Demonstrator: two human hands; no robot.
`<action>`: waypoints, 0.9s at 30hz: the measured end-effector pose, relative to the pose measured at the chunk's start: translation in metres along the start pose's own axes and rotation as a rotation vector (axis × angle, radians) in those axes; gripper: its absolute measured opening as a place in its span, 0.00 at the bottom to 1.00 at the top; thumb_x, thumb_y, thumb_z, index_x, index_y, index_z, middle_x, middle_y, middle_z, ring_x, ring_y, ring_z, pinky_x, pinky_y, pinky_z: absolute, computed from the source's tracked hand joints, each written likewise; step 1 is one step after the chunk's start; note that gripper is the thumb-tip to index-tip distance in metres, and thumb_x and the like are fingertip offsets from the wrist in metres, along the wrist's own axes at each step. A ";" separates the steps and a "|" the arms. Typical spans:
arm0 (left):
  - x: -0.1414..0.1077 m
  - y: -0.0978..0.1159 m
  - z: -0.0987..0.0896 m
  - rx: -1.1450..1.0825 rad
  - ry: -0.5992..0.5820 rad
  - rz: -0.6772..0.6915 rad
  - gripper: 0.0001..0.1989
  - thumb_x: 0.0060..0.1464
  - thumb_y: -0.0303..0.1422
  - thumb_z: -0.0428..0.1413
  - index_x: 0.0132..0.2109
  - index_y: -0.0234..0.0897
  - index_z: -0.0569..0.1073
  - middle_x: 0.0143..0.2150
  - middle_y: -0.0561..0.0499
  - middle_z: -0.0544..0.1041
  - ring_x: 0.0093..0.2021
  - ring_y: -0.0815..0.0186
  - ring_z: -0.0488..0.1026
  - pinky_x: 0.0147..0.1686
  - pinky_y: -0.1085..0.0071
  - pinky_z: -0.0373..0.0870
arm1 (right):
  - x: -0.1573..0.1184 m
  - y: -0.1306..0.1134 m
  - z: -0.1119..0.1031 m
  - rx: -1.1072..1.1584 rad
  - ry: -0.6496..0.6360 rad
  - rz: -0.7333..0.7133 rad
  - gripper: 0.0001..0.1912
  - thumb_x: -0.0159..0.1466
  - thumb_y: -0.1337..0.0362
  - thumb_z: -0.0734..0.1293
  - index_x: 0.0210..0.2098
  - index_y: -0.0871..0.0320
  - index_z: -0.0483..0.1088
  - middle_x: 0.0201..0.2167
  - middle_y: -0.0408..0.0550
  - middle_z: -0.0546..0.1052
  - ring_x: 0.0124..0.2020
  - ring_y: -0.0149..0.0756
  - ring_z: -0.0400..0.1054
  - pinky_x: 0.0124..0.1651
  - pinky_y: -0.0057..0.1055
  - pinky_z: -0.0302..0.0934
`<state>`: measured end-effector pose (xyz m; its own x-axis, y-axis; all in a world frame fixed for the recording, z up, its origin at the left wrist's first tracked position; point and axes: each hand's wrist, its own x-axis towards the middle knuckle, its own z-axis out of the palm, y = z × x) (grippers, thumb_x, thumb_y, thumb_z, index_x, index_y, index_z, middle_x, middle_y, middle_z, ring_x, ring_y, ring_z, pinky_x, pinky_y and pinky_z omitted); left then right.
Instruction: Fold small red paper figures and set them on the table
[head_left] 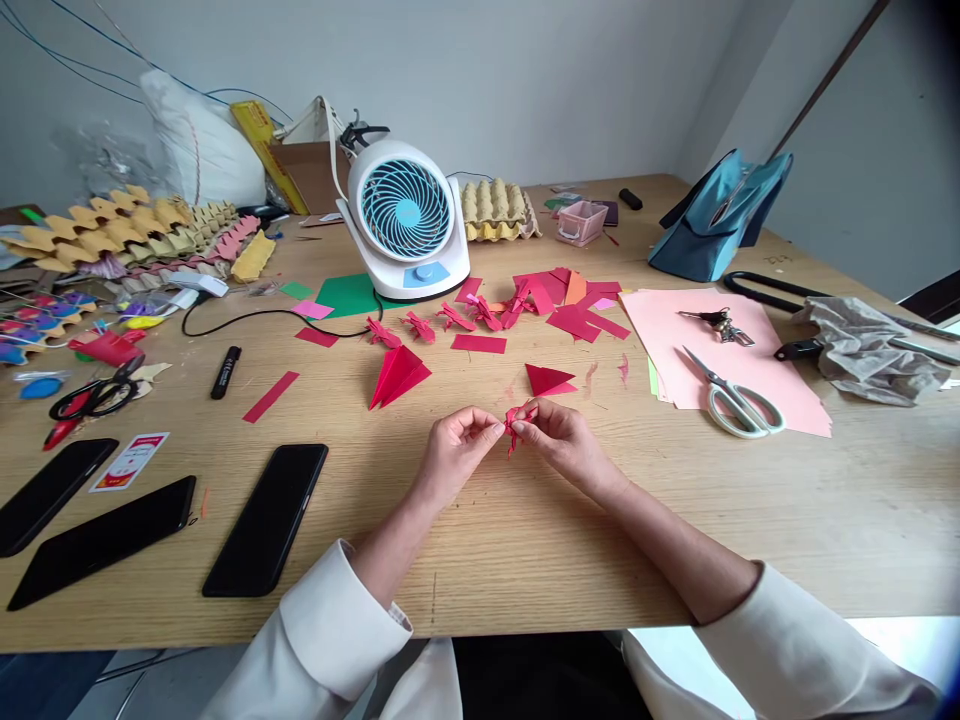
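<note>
Read as a clock with the small red paper piece [512, 430] at its centre and twelve toward the wall, the wooden table [480, 550] is laid out around it. The paper piece sits at the fingertips, above the near part of the table. The left hand [456, 450] comes in at it from the nine o'clock side, thumb and fingers close together on its edge; the right hand [566, 445], from the three o'clock side, pinches it between thumb and fingers.

Near the hands, one folded red paper [399, 377] lies at ten o'clock and a smaller folded paper [550, 380] at one. A row of little red paper figures [455, 318] runs from ten to twelve, with loose red sheets [574, 322] at one. The white fan [407, 215] stands farther off at eleven. White-handled scissors [742, 408] rest at three, partly on pink paper [664, 340]. A phone [266, 520] lies at eight, a black marker [225, 372] at nine.
</note>
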<state>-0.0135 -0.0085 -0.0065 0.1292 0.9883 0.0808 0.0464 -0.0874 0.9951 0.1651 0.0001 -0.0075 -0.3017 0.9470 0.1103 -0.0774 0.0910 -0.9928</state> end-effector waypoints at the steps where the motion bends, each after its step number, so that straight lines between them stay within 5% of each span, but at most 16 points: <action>1: 0.000 -0.001 0.000 0.019 0.008 0.016 0.12 0.55 0.39 0.62 0.33 0.34 0.76 0.31 0.51 0.77 0.33 0.68 0.71 0.37 0.73 0.67 | 0.000 -0.001 0.001 0.028 -0.015 0.004 0.18 0.60 0.48 0.72 0.33 0.57 0.70 0.30 0.44 0.74 0.30 0.31 0.66 0.36 0.30 0.62; 8: -0.003 -0.002 0.001 0.116 0.054 0.081 0.13 0.56 0.40 0.61 0.32 0.34 0.76 0.31 0.50 0.78 0.33 0.67 0.73 0.37 0.72 0.69 | 0.001 0.000 0.003 0.134 -0.042 0.043 0.19 0.56 0.48 0.75 0.35 0.57 0.72 0.33 0.44 0.76 0.32 0.32 0.70 0.41 0.33 0.67; 17: 0.002 0.003 -0.009 0.098 -0.104 0.119 0.11 0.60 0.39 0.59 0.40 0.36 0.80 0.36 0.48 0.82 0.38 0.64 0.78 0.42 0.70 0.72 | 0.001 -0.008 -0.002 0.238 -0.050 0.208 0.22 0.51 0.47 0.78 0.31 0.58 0.73 0.24 0.42 0.76 0.26 0.29 0.70 0.36 0.29 0.65; 22: 0.003 0.015 -0.013 0.211 -0.070 0.314 0.11 0.65 0.34 0.53 0.48 0.38 0.78 0.48 0.45 0.80 0.52 0.61 0.76 0.55 0.64 0.70 | -0.002 -0.009 -0.003 0.412 -0.094 0.329 0.19 0.51 0.52 0.79 0.29 0.60 0.74 0.26 0.42 0.76 0.26 0.27 0.69 0.34 0.26 0.63; 27: 0.002 0.024 -0.013 0.249 -0.224 0.475 0.08 0.60 0.32 0.59 0.46 0.40 0.79 0.51 0.44 0.80 0.62 0.56 0.71 0.62 0.55 0.66 | -0.008 -0.012 -0.001 0.632 -0.286 0.484 0.16 0.54 0.57 0.78 0.28 0.61 0.73 0.23 0.40 0.72 0.22 0.23 0.61 0.31 0.26 0.60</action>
<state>-0.0250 -0.0071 0.0185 0.3981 0.7855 0.4739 0.1606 -0.5683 0.8070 0.1691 -0.0087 0.0032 -0.6604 0.7152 -0.2289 -0.3688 -0.5744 -0.7308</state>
